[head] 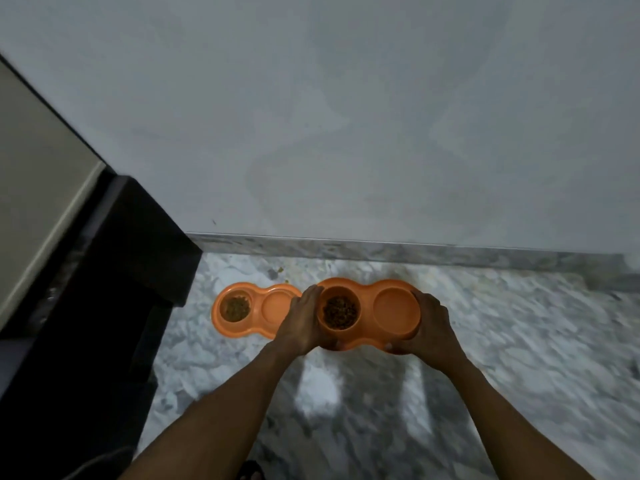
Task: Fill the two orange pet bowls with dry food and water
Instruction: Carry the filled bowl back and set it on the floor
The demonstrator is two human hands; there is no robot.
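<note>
I hold an orange double pet bowl [367, 292] over the marble floor, near the wall. My left hand [300, 323] grips its left end and my right hand [429, 327] grips its right end. Brown dry food [340, 311] fills its left cup; whether its right cup [396, 311] holds water I cannot tell. A second orange double bowl [221, 315] lies on the floor to the left, partly behind my left hand. Its left cup holds dry food [236, 308]; its right cup [277, 306] looks orange inside.
A pale wall [346, 116] with a marble skirting [415, 249] runs behind the bowls. A dark cabinet base [114, 271] under a light counter [41, 174] stands at the left. A few crumbs [280, 270] lie by the skirting. Grey marble floor [536, 341] stretches right.
</note>
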